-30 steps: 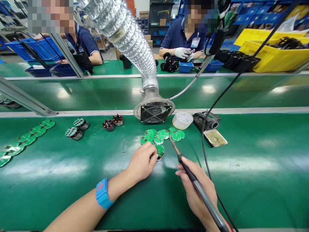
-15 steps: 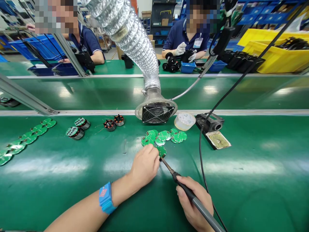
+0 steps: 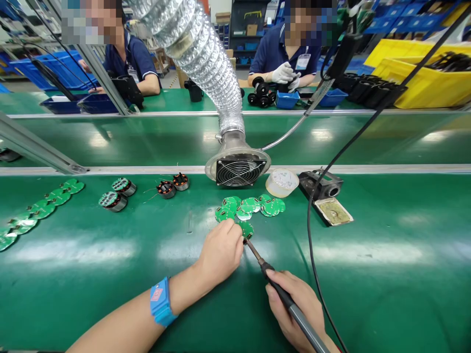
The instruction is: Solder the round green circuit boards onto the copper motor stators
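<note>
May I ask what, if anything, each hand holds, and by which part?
The right hand holds the soldering iron by its handle; whether the left hand holds the nearest green board is hidden.

Readable text or signs — none.

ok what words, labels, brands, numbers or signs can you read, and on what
No text can be read.
Blue wristband: marks on its pink label, too small.
White badge on the gloved co-worker: too small, blurred.
Round pale object: marks on top, unreadable.
Green circuit boards: markings too small.
</note>
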`<control>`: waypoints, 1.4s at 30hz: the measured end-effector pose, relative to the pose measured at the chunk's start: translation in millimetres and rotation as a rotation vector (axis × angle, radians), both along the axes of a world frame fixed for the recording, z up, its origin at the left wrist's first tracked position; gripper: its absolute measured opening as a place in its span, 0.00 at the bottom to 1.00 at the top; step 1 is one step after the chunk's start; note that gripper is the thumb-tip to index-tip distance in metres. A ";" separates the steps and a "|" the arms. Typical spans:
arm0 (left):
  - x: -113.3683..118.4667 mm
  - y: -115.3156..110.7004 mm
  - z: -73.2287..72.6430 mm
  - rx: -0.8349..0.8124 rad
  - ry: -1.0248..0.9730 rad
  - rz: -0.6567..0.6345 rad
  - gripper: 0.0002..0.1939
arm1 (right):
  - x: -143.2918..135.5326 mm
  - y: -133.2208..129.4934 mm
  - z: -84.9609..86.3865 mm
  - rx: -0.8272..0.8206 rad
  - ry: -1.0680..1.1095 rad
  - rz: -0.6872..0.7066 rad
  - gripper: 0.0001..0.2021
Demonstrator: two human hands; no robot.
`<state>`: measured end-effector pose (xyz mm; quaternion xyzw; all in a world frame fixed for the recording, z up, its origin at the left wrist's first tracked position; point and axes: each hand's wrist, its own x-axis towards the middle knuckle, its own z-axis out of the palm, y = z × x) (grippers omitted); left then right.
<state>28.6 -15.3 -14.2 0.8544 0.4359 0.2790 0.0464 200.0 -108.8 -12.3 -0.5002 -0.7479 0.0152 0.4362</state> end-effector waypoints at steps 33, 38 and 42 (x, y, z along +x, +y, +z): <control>-16.4 9.1 8.5 -0.416 -0.227 0.014 0.08 | 50.4 93.1 21.5 -0.328 -0.037 0.021 0.20; -18.3 21.8 2.3 -0.600 -0.412 -0.003 0.12 | 21.5 90.3 22.2 -0.473 0.029 0.151 0.17; -16.7 27.4 0.0 -0.677 -0.547 -0.042 0.05 | 3.9 95.7 30.2 -0.518 0.017 0.201 0.13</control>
